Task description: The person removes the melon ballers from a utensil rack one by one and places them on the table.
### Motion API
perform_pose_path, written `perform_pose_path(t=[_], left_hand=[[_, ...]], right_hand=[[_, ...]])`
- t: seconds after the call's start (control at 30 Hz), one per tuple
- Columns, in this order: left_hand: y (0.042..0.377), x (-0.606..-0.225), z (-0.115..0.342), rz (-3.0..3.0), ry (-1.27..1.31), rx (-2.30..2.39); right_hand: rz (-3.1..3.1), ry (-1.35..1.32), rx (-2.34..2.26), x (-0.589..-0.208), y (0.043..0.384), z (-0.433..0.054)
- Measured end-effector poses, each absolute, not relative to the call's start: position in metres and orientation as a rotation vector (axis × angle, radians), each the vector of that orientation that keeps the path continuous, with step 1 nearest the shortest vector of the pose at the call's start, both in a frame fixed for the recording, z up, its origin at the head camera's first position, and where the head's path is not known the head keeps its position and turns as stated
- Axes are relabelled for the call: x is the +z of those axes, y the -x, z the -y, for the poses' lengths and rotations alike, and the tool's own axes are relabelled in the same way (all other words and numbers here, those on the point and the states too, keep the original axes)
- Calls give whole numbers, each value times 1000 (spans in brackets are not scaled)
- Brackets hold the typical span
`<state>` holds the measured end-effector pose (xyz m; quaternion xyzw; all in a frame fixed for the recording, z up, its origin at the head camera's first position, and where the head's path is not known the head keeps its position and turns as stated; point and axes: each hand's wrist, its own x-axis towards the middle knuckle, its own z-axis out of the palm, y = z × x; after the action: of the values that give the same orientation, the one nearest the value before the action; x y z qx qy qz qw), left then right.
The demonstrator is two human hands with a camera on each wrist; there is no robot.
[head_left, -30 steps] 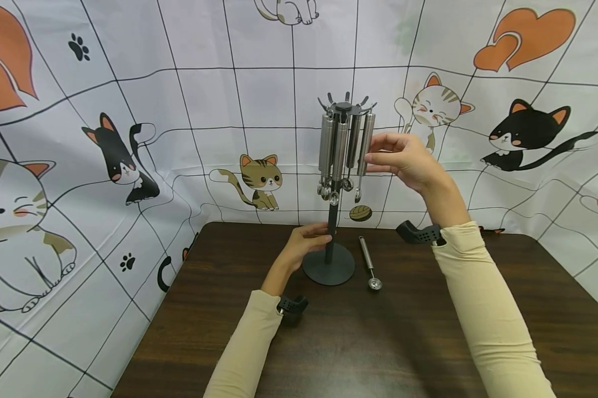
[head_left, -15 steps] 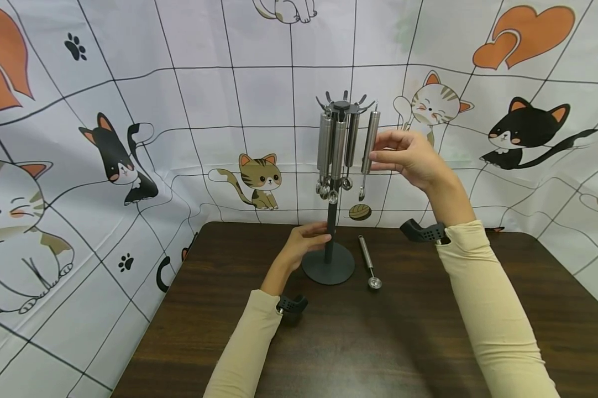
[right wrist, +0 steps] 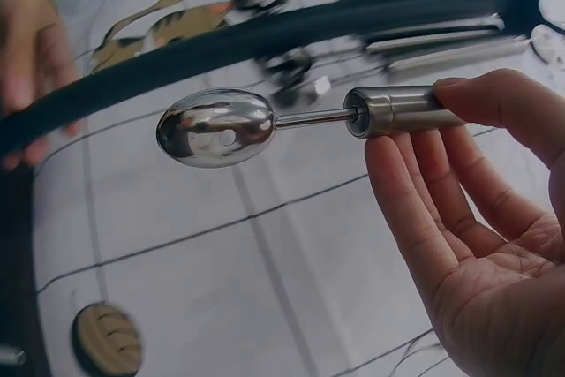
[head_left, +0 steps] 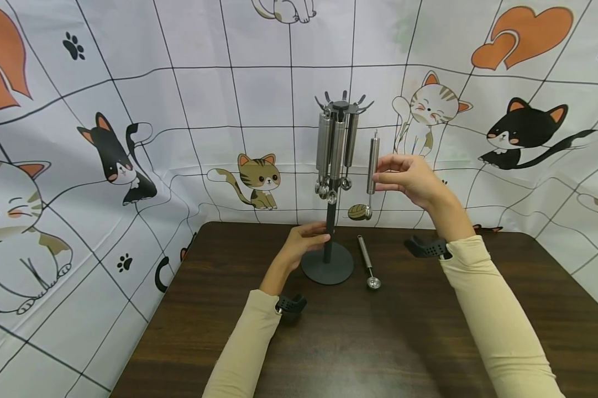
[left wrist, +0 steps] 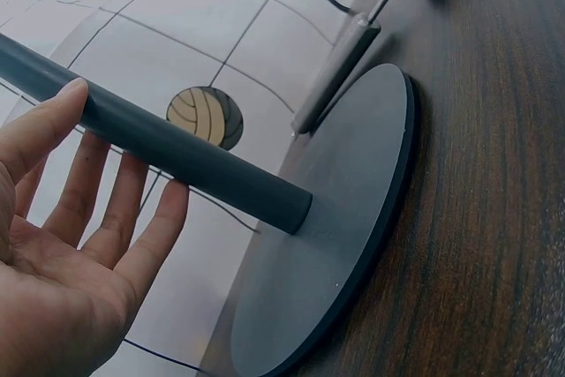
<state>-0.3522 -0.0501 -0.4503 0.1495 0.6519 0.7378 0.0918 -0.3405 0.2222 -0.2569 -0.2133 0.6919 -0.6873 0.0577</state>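
My right hand (head_left: 412,179) holds a steel melon baller (head_left: 373,163) by its handle, upright with the scoop down, to the right of a dark grey rotating-style utensil stand (head_left: 327,269). In the right wrist view, thumb and fingertips pinch the thick handle; the oval scoop (right wrist: 216,128) has a small hole. My left hand (head_left: 301,243) grips the stand's pole low down; in the left wrist view the thumb lies on one side of the pole (left wrist: 203,161) and the fingertips on the other. Several steel utensils (head_left: 336,149) hang from the stand's hooks.
A second melon baller (head_left: 366,257) lies on the dark wooden table (head_left: 339,342), right of the stand's round base (left wrist: 353,174). A white sheet (head_left: 259,94) printed with cats and grid lines hangs behind and beside the table.
The melon baller in my right hand has come off its hook, moving right and then down, apart from the stand. My left hand stays on the pole.
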Motion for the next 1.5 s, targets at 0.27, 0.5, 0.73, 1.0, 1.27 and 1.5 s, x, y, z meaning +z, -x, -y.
perform_pose_path(t=[0.27,0.5,0.73,1.0,1.27,1.5], left_hand=[[352,-451,50,-1937,-434,2183],[353,-451,51,-1946,-467,2188],[354,-452,51,-1950,-456,2184],[356,-453,50,-1957,-459,2180],[354,-453,50,-1966,-449,2173],[354,-451,50,-1973,-445,2172]], right_hand=[[-2108,477,-2062,-294,341,-236],[-2131,403,-2006,-322,341,-246],[-2158,352,-1957,-349,343,-254],[-2210,315,-1880,-375,343,-262],[-2224,269,-1837,-397,343,-271],[-2189,222,-1888,-411,343,-272]])
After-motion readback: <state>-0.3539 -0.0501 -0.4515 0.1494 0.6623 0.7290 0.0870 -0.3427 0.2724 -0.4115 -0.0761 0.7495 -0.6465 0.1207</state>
